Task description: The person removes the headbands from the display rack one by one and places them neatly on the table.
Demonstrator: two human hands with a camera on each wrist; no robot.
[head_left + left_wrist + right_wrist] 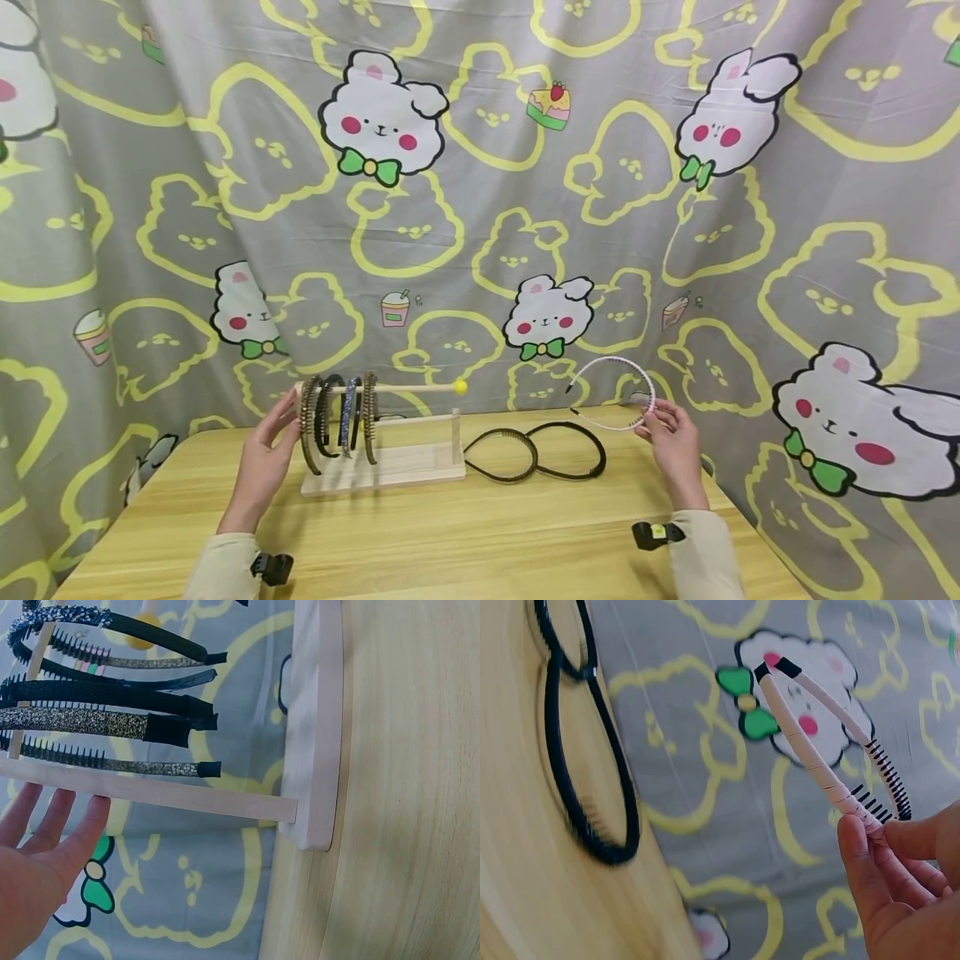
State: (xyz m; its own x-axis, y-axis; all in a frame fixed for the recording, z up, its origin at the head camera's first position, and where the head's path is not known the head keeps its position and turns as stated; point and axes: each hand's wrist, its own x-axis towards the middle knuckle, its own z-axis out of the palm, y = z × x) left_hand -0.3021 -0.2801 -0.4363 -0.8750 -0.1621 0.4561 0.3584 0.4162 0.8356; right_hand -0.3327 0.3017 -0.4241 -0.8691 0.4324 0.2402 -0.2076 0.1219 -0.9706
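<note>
My right hand [675,450] pinches a pale pink headband [651,390] between thumb and fingers, raised above the table's right side. In the right wrist view, the headband [799,742] shows black teeth along its inside and black tips, which point away from the hand [907,900]. My left hand [262,471] is at the left end of a wooden headband stand [427,467]. Its straight fingertips touch the stand's end post [202,802] in the left wrist view. Several dark and glittery headbands [369,417], one of them blue [347,421], hang on the upper rod.
Right of the stand, a brown toothed headband [517,478] and a black headband [602,454] lie overlapping on the wooden table [480,542]. The upper rod ends in a yellow knob [461,387]. A patterned grey curtain [480,167] hangs behind the table.
</note>
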